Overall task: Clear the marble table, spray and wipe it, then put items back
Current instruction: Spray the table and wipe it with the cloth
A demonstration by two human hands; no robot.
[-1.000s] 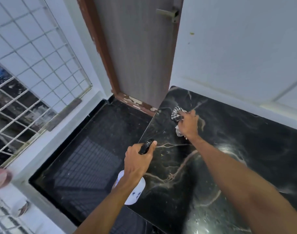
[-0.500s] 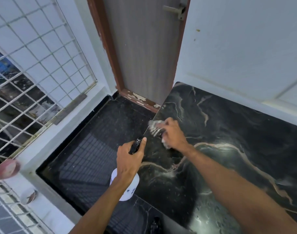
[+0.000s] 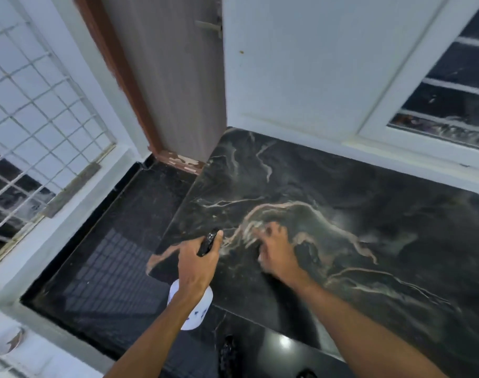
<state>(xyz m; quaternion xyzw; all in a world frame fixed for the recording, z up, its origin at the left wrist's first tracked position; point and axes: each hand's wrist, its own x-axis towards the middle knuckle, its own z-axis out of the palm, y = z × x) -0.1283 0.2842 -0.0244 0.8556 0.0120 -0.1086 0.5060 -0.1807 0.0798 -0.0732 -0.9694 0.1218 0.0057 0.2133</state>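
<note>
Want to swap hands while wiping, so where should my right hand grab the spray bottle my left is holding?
Probably grip the spray bottle by its round white body, coming from the right, below the wrist: the left hand wraps the neck and black trigger, and the body hangs bare.

Motion smears the right hand (image 3: 275, 251) near the marble table's (image 3: 369, 214) left edge; only a pale scrap, probably a cloth (image 3: 261, 258), shows beneath it. The left hand (image 3: 197, 264) covers the spray bottle's (image 3: 193, 312) neck, and the table's right side is cut off.
</note>
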